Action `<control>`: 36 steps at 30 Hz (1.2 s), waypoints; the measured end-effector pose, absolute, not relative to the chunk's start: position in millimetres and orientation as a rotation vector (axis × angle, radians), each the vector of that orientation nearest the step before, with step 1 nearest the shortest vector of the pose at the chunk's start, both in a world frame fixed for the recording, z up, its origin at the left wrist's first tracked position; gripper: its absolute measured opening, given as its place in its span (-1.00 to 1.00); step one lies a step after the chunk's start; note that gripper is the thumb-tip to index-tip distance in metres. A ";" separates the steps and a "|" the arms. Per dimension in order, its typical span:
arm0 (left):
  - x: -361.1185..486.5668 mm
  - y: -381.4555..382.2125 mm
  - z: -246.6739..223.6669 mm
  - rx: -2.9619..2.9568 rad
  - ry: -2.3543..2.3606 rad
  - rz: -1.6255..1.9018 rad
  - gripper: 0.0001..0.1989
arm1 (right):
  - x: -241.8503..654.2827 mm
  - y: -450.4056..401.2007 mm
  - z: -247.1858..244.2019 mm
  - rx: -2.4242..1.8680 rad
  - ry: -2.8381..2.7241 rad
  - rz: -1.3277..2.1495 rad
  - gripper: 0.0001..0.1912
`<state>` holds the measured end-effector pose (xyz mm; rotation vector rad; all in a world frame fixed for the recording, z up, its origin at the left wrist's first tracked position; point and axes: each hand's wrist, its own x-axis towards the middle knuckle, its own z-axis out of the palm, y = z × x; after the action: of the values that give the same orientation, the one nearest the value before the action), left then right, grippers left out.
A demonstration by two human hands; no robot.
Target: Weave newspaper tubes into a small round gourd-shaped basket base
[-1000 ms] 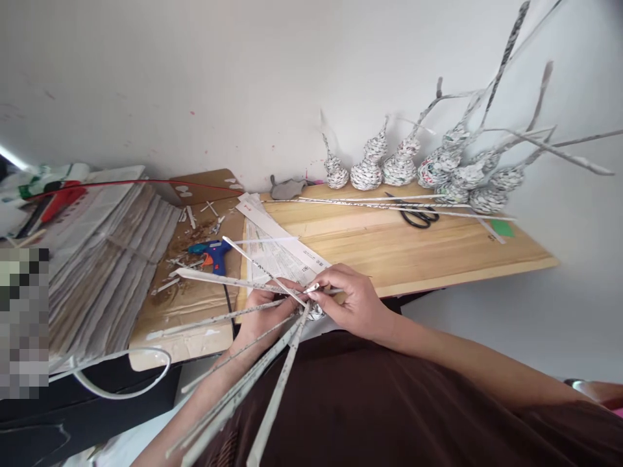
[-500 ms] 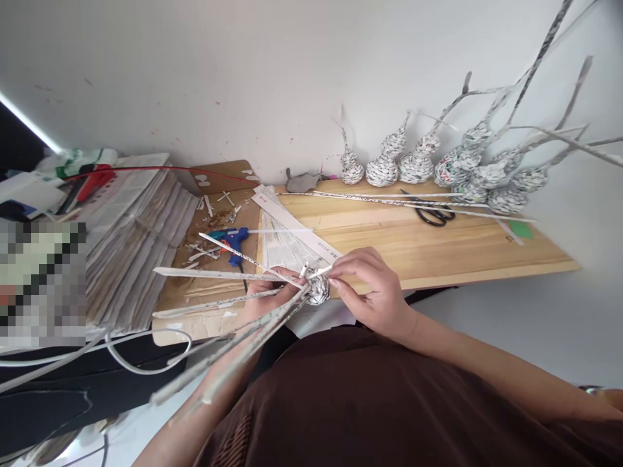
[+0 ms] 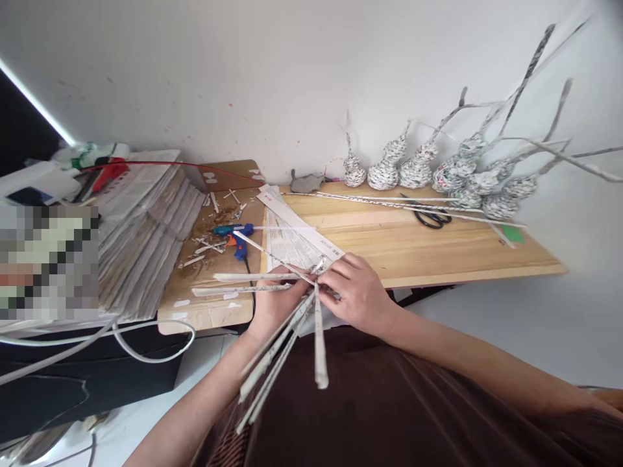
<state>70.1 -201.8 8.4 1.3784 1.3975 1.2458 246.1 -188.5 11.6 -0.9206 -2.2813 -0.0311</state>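
Between my hands, just over the table's front edge, is a small woven newspaper piece, mostly covered by my fingers. Several rolled paper tubes [image 3: 277, 353] fan out from it, some to the left and others down over my lap. My left hand [image 3: 280, 301] is closed around the piece from the left, with tubes crossing over it. My right hand [image 3: 353, 288] is closed at the piece's right side, its thumb and fingers pinched at the base of a paper tube [image 3: 319, 344] that points down toward me.
A blue glue gun [image 3: 238, 240] lies on cardboard among paper scraps, beside a tall newspaper stack [image 3: 146, 240]. Black scissors [image 3: 431, 217] and long paper tubes [image 3: 379, 201] lie on the wooden table [image 3: 477, 253]. Several woven gourd shapes [image 3: 416, 168] stand along the wall.
My right hand has moved in closer and now covers the woven piece. One tube has swung to point down toward me. The tubes have turned, and the view has shifted slightly.
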 end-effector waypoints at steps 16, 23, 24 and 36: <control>72.4 -183.2 -5.1 1.367 1.416 1.215 -0.85 | 249.1 -177.3 13.7 -0.993 -1.910 0.464 -0.83; 72.3 -183.3 -2.7 1.363 1.478 1.195 -0.86 | 248.0 -180.5 5.3 -0.951 -1.886 0.548 -0.91; 72.7 -184.2 -1.6 1.374 1.467 1.185 -0.86 | 247.6 -181.3 5.2 -0.953 -1.897 0.541 -0.90; 74.3 -190.6 3.9 1.387 1.472 1.195 -0.81 | 261.2 -197.5 32.0 -0.653 -1.949 0.943 -0.88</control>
<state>74.3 -190.6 3.9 1.3869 1.4717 1.1950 261.2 -197.5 32.0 -0.6532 -1.9486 0.9427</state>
